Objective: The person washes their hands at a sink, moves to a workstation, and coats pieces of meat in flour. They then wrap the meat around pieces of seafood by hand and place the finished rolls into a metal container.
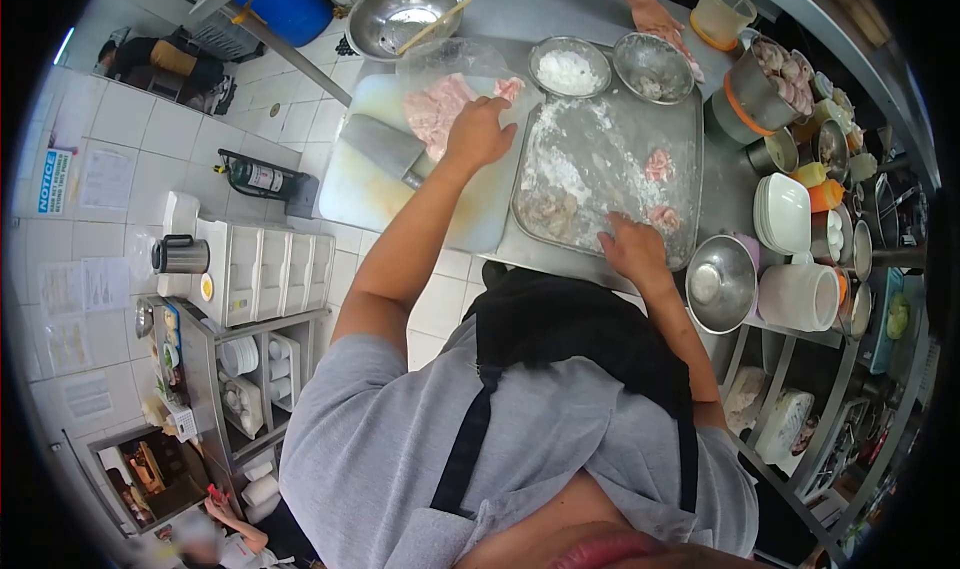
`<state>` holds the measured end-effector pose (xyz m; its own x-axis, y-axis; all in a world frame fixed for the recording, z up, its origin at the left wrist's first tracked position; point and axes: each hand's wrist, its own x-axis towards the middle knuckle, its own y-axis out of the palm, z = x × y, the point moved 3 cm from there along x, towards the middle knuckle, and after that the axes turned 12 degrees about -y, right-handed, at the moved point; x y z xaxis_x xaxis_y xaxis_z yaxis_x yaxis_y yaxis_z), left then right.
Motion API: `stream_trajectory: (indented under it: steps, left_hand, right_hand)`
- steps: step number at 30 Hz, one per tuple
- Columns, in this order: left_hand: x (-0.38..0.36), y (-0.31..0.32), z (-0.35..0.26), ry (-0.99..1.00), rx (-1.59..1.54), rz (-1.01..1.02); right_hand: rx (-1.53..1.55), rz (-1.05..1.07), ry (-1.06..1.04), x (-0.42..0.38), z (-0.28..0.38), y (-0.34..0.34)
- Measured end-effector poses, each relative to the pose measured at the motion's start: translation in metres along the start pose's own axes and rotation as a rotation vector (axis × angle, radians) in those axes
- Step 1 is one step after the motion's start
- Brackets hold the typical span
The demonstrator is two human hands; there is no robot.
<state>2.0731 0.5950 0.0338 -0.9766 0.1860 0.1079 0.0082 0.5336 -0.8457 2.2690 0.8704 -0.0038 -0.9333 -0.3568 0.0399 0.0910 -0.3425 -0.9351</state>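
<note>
My left hand [478,134] is over the white cutting board [345,194], thumb and fingers apart, fingertips at the raw pink meat. A wide sheet of raw meat [436,109] lies left of the fingers, partly on clear plastic [440,59], and a small meat piece [509,90] sits just beyond them. A cleaver [385,147] rests flat on the board under my left wrist. Over the near edge of a floured metal tray [560,159], my right hand [637,249] has its fingers spread, holding nothing visible. Two small floured meat pieces [658,165] lie on the tray.
A bowl of white flour [567,69] and another metal bowl [653,69] stand at the tray's far edge. Another person's hand [660,27] reaches beside the second bowl. A large steel bowl [405,19] is back left; an upright steel bowl [720,284] is right of my right hand.
</note>
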Motion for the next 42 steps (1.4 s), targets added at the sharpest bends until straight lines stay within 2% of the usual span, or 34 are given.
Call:
stream_trajectory:
  steps: [4,6,10,13,15,16,18,21,25,27,28,30,34,36,38,40,41,42]
  left_hand:
    - [0.047,0.030,0.030,-0.041,0.192,-0.029]
    - [0.061,0.040,0.035,-0.057,0.307,0.048]
    - [0.058,0.039,0.015,-0.026,0.314,0.020]
    - [0.056,0.044,0.015,-0.081,0.327,0.049]
    - [0.064,0.054,0.031,-0.247,0.194,0.035]
    - [0.068,0.056,0.034,-0.252,0.191,0.032]
    - [0.073,0.054,0.035,-0.166,0.231,-0.067]
    - [0.081,0.056,0.035,-0.107,0.261,0.027]
    - [0.087,0.049,0.033,-0.025,0.321,-0.015]
    - [0.090,0.035,0.034,-0.139,0.162,0.084]
    - [0.092,0.025,0.034,-0.130,0.168,0.090]
    - [0.095,0.005,0.029,-0.065,-0.167,0.219]
    - [0.072,-0.052,-0.037,-0.040,-0.300,0.451]
    - [0.055,-0.059,-0.071,0.035,-0.556,0.638]
    - [0.036,-0.045,-0.093,0.041,-0.586,0.721]
    - [0.021,-0.019,-0.111,0.086,-0.656,0.853]
    - [0.017,-0.006,-0.118,0.146,-0.527,0.835]
    - [0.010,0.006,-0.125,0.171,-0.526,0.856]
  right_hand:
    - [-0.016,0.045,0.022,0.006,0.006,-0.006]
    - [0.005,0.048,0.025,0.005,0.006,-0.006]
    - [0.012,0.010,0.016,0.003,0.000,-0.005]
    - [0.009,0.006,0.035,0.003,0.002,-0.010]
    - [0.008,-0.013,0.027,0.003,0.002,-0.011]
    - [0.005,-0.010,0.022,0.004,0.002,-0.011]
    - [-0.001,0.016,0.014,0.006,0.004,-0.009]
    - [-0.024,-0.013,-0.037,0.008,0.005,-0.004]
    - [-0.031,-0.039,-0.041,0.007,0.001,-0.003]
    - [-0.002,0.056,0.011,0.005,-0.003,-0.002]
    - [0.003,0.050,0.020,0.004,-0.002,-0.004]
    - [0.037,0.013,0.016,0.001,-0.002,-0.010]
    - [0.151,0.143,0.090,0.004,-0.014,-0.024]
    - [0.300,0.038,0.044,0.009,-0.028,-0.033]
    - [0.365,-0.227,0.013,0.022,-0.018,-0.055]
    - [0.606,-0.475,-0.083,0.031,0.006,-0.083]
    - [0.593,-0.491,-0.058,0.036,0.004,-0.080]
    - [0.775,-0.456,-0.069,0.040,0.000,-0.070]
